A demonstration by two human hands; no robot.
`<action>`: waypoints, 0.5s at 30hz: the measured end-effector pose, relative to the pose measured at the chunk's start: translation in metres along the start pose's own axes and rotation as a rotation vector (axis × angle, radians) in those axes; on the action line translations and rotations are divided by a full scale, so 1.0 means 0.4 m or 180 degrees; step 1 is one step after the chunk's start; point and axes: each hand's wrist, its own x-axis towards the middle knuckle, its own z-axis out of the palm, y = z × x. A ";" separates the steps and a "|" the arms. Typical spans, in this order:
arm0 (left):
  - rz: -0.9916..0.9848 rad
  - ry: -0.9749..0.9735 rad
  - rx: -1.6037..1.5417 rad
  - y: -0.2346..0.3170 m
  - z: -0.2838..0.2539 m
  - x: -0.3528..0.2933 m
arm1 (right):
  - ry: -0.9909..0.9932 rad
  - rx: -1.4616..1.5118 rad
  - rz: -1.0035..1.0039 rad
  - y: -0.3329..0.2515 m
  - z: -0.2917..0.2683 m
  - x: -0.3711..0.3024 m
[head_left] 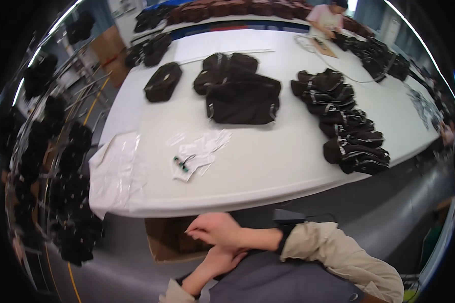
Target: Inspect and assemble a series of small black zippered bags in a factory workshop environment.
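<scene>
1. The cardboard box [162, 242] sits on the floor under the near edge of the white table [268, 166], just beside and below both hands.
2. The right hand [215, 230] hangs above the box with fingers loosely curled, grasping nothing – its fingertips point toward the box's open top.
3. The left hand [222, 260] lies tucked under the right wrist; whether it grips anything I cannot tell.
4. On the table, well apart from the hands, lie small clear plastic bags [199, 151], a large black bag [242, 101] and a row of stacked black bags [349, 131].
5. At the far end – another person [328, 17] works.
</scene>
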 end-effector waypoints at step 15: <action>-0.1278 -0.0171 -0.1400 -0.054 0.003 -0.016 | -0.2178 -0.0145 0.0600 0.126 0.126 0.044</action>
